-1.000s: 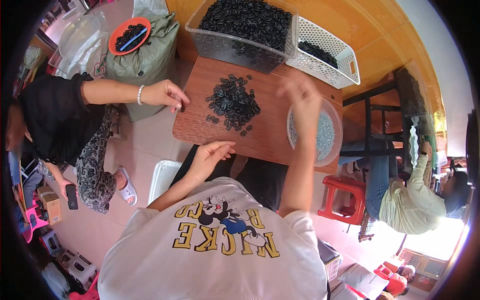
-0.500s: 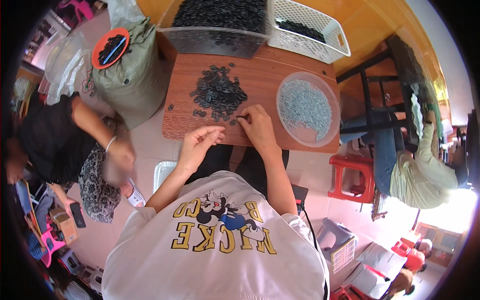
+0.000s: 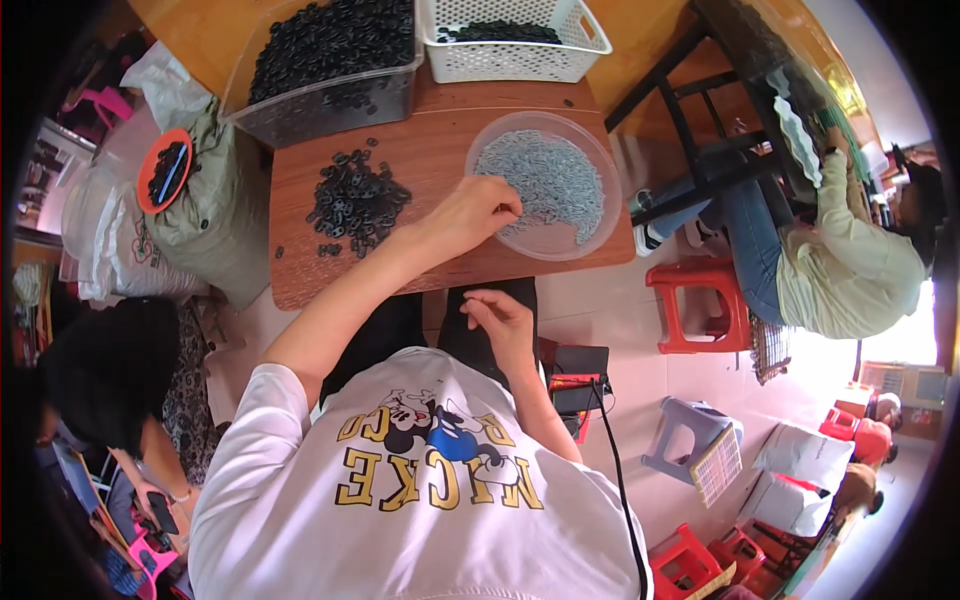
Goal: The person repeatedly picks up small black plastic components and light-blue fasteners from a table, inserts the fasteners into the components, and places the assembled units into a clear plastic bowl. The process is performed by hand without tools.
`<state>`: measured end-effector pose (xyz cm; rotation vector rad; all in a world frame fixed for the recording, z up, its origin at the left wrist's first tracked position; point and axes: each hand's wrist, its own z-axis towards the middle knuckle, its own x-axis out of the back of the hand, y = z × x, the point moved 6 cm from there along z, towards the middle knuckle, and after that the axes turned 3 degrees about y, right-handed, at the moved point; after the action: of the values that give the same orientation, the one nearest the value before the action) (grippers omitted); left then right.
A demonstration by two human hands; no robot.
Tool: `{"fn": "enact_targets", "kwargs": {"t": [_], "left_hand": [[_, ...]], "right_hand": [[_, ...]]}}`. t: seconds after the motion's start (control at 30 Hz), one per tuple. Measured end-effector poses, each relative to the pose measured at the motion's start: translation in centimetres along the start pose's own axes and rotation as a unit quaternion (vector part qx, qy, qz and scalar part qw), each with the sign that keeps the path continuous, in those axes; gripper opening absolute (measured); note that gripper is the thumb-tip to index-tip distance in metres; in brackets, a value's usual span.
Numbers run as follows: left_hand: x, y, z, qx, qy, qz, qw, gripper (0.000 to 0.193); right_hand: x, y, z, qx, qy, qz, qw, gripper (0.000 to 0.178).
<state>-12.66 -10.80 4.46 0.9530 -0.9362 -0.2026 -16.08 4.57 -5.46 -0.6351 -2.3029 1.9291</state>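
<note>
My left hand (image 3: 468, 214) reaches across the table to the left rim of a round clear bowl (image 3: 610, 190) full of small silvery metal pieces. Its fingers are curled and closed, and their tips hide whatever may be between them. In front of the table edge, above my lap, my right hand (image 3: 505, 324) has thumb and fingers drawn together. Whether a small piece sits in that pinch I cannot make out. A loose pile of small black oval pieces with holes (image 3: 355, 200) lies on the brown wooden table (image 3: 430, 130), left of my left forearm.
A clear bin of black pieces (image 3: 330, 60) and a white perforated basket (image 3: 515, 62) stand along the table's back. At the left, an orange dish (image 3: 150, 200) tops a green sack (image 3: 225, 225). Right are a red stool (image 3: 700, 300) and a seated person (image 3: 850, 270).
My left hand has moved from the front of the table to the bowl. My right hand has drawn back from the table over my lap. The view has shifted to the right.
</note>
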Motion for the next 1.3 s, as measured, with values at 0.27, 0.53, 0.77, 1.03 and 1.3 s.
{"fn": "enact_targets", "kwargs": {"t": [0.27, 0.53, 0.77, 1.03, 1.3], "left_hand": [[-6.2, -1.7, 3.0, -0.038, -0.047, 0.119, 0.991, 0.01], [-7.9, -0.9, 3.0, -0.074, -0.057, 0.209, 0.973, 0.007], [-6.1, 0.1, 2.6, -0.106, 0.029, 0.059, 0.992, 0.008], [-0.2, -3.1, -6.6, 0.275, 0.128, -0.642, 0.704, 0.009], [2.7, -5.3, -15.6, 0.251, 0.238, -0.695, 0.63, 0.007]], "right_hand": [[2.7, 1.9, -2.2, -0.057, 0.012, 0.052, 0.997, 0.013], [2.2, 1.2, -1.1, -0.027, -0.026, 0.067, 0.997, 0.014], [2.7, -0.3, -1.0, 0.005, 0.011, 0.093, 0.996, 0.018], [1.6, -3.8, 1.8, -0.013, 0.033, 0.199, 0.979, 0.02], [-7.6, -6.1, 3.5, -0.016, -0.066, 0.112, 0.991, 0.019]]}}
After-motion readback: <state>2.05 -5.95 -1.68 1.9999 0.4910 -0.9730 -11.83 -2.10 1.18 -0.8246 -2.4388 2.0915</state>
